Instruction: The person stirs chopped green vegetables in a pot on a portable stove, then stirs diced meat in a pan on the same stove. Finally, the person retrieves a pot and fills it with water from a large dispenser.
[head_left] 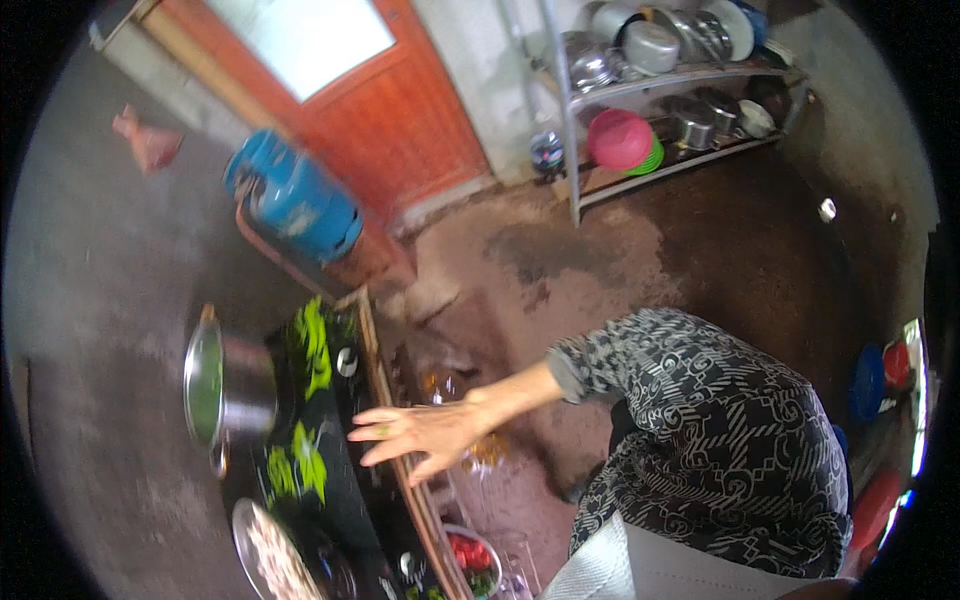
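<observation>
My right hand reaches out over the wooden front edge of the counter, palm down. Its fingers are spread, a ring shows on one of them, and nothing is in the hand. Beneath the fingertips lies a black glass-topped gas stove with green leaf patterns; I cannot tell if they touch it. A tall metal pot with greenish contents stands on the far burner. On the near burner sits a pan of pale pieces, cut by the frame's rim. My left hand is out of view.
A bowl of red and green vegetables sits low beside the counter, near bottles of yellowish liquid. Beyond the stove stand a blue gas cylinder and an orange door. A metal rack holds pots and basins.
</observation>
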